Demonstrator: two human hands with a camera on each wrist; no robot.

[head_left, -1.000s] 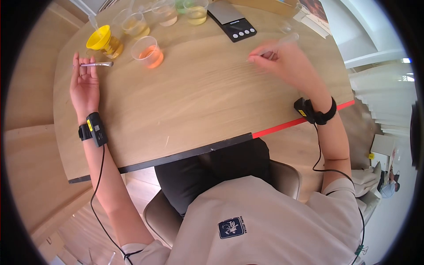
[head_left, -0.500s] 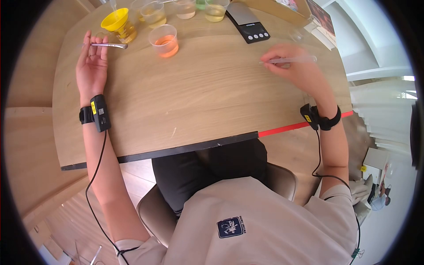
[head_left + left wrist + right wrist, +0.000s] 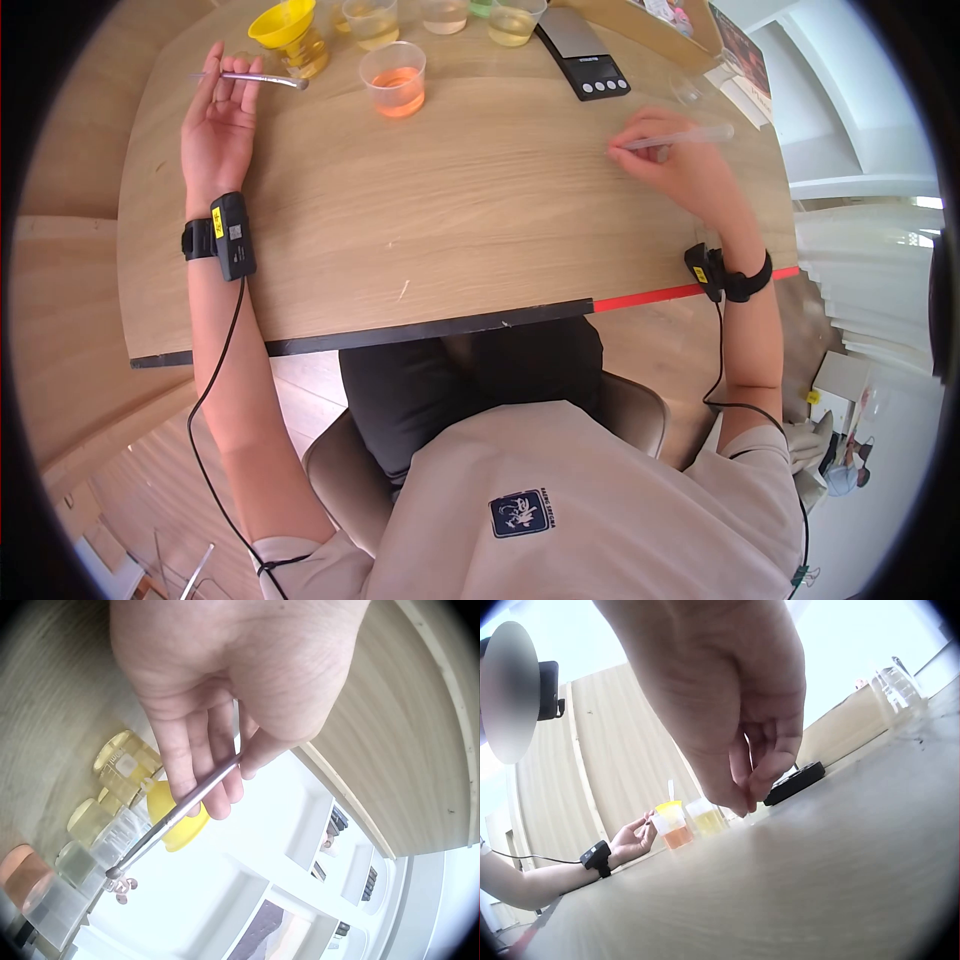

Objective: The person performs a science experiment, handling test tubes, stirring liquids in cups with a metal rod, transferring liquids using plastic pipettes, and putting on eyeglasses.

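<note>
Palm up at the table's left, my left hand (image 3: 219, 140) pinches a slim brush (image 3: 262, 78) with a shiny purplish handle and a small dark tip. The brush points right, close to a yellow funnel (image 3: 284, 24) standing in a beaker of yellow liquid (image 3: 312, 58). Over on the right side, my right hand (image 3: 682, 168) holds a translucent plastic dropper (image 3: 705, 134) between thumb and fingertips. In the right wrist view its fingertips come down close over the tabletop. Between the hands, nearer the left, stands a clear cup of orange liquid (image 3: 394, 88).
Several clear cups of pale liquid line the back, one a yellowish cup (image 3: 515, 26). Right of them lies a black kitchen scale (image 3: 597, 78). A cardboard box (image 3: 655, 28), a dark book (image 3: 742, 52) and a clear glass vessel (image 3: 686, 90) occupy the back right.
The head view has shifted, so the tabletop things appear higher and further right. The dropper now lies flatter across the right hand than one second ago. Both hands keep their holds.
</note>
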